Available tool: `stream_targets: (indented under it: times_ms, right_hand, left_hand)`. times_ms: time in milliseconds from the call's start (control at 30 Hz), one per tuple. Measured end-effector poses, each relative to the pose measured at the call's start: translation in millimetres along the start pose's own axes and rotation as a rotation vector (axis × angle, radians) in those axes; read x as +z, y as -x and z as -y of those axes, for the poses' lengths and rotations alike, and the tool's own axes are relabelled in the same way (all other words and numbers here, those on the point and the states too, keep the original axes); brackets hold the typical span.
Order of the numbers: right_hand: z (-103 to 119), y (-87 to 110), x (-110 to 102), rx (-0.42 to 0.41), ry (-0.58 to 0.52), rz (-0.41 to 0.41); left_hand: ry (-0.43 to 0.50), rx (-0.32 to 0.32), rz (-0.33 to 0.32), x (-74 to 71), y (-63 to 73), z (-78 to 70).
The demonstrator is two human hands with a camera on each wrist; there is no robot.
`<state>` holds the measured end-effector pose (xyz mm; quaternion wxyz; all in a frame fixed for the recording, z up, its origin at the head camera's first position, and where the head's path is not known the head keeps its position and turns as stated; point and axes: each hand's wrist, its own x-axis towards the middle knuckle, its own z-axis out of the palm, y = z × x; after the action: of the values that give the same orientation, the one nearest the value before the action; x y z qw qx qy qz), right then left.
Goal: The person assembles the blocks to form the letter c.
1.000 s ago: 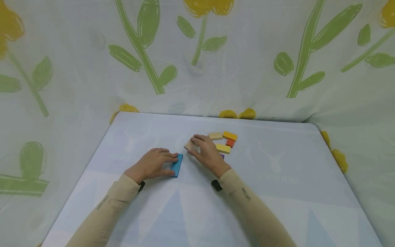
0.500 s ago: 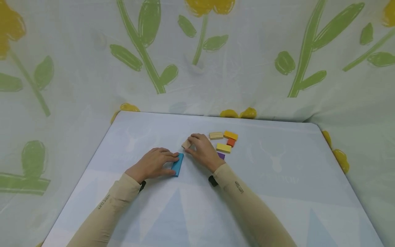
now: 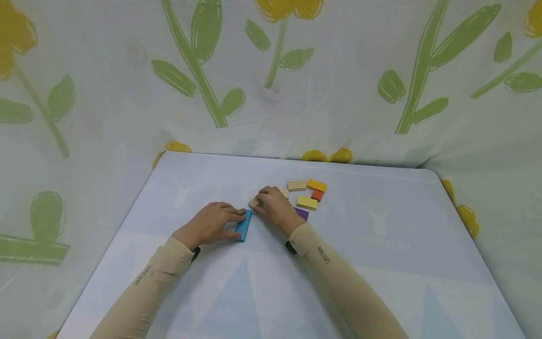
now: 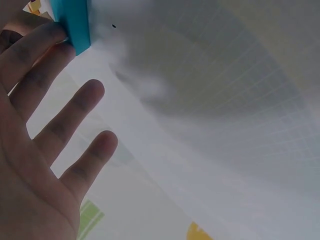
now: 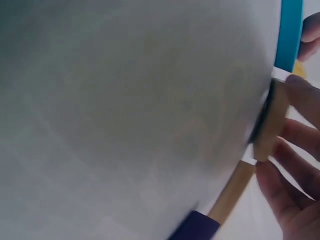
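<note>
2 blocks held: blue block gripped by left hand; plain wooden block pinched by right hand, just beside blue block. Purple block partly hidden.

The pale tabletop, printed with bluish triangles, carries a blue block left of a loose group: purple block nearest, then yellow block, red block, partly hidden plain block, and, farthest, grooved wooden block and orange block.

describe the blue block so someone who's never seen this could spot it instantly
On the pale table, in the head view, go left from the purple block. The blue block is the leftmost block there and the only blue one.
</note>
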<state>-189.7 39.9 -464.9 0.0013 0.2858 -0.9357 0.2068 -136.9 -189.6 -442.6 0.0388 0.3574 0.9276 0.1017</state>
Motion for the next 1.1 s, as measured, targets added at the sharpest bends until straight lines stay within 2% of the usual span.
stream_targets:
  times_ms: [267,867,1100]
  right_hand:
    - [0.2,0.7,-4.7,-0.033,0.028,0.052]
    - [1.5,-3.4,-7.9,-0.031,0.091,0.069]
    - [3.8,-1.2,-8.5,-0.044,0.070,0.084]
  left_hand:
    - [0.004,-0.016,0.014,-0.2,-0.5,1.0]
    - [0.008,-0.020,0.005,-2.3,-2.1,-5.8]
    - [0.001,-0.020,0.011,-3.9,-2.3,-6.4]
